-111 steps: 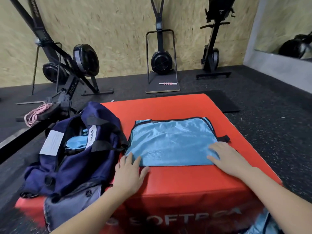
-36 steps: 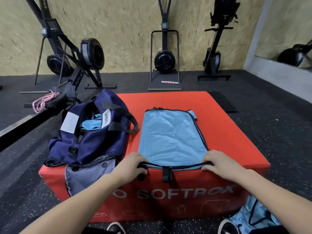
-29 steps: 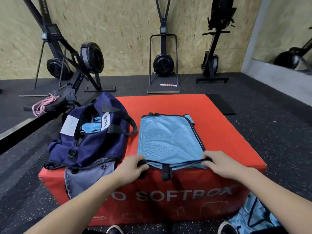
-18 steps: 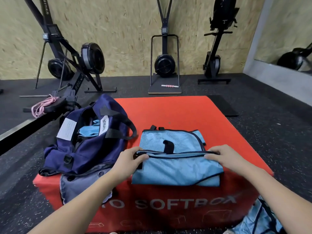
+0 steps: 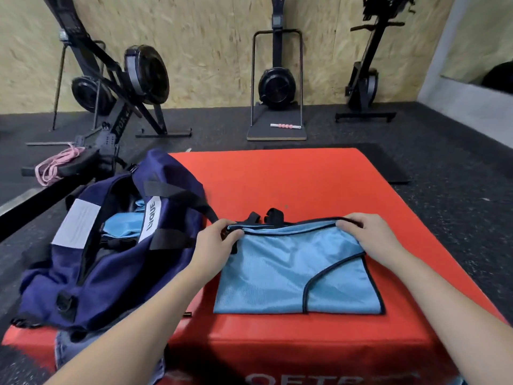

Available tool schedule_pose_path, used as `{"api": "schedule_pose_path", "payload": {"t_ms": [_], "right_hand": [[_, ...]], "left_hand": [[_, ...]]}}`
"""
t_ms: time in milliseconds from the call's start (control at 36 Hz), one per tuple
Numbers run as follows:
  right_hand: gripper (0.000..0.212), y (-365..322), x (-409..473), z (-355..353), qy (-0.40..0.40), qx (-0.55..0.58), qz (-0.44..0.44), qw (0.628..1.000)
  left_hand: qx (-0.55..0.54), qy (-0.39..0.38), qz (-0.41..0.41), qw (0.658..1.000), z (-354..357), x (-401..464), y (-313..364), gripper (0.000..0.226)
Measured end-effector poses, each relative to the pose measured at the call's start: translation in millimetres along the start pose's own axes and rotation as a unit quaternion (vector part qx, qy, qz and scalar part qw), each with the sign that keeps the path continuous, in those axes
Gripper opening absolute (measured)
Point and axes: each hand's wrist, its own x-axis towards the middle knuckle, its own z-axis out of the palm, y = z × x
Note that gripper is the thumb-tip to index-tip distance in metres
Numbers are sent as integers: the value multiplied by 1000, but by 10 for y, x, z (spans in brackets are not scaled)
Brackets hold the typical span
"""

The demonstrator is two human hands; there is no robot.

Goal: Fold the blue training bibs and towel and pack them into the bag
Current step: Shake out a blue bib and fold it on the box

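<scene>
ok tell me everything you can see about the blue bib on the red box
The bib is light blue mesh-like fabric edged in black trim, folded in half into a flat rectangle on the red box. Black straps poke out at its far edge. The left hand and right hand each pinch a far corner. The navy bag lies beside it.
</scene>
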Motion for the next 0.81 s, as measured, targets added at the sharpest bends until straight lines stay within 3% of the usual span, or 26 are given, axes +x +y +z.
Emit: {"api": "schedule_pose_path", "payload": {"t_ms": [111,194,250,333,444,556,722,806], "right_hand": [[13,86,186,117,12,-67,34,997],[32,108,239,217,-4,-272,54,961],[41,50,224,297,10,-344,19,939],[37,-135,135,440,19,-324,-84,942],[30,-322,-78,675,-110,-217,-129,961],[40,-300,-172,876,-169,-241,-163,942],[54,-290,-151,928,-159,-245,-145,945],[61,-301,-145,920,-166,-245,-138,945]], "left_hand": [[21,-3,-20,1000,115,204,-120,10],[81,-11,-15,997,189,300,-237,27],[97,-6,-7,995,210,310,-262,35],[94,8,0,996,210,276,-248,37],[116,28,11,993,186,202,-240,32],[115,39,12,993,163,123,-226,31],[-58,76,-50,994,155,7,-22,28],[-135,48,-40,989,187,-30,88,32]]}}
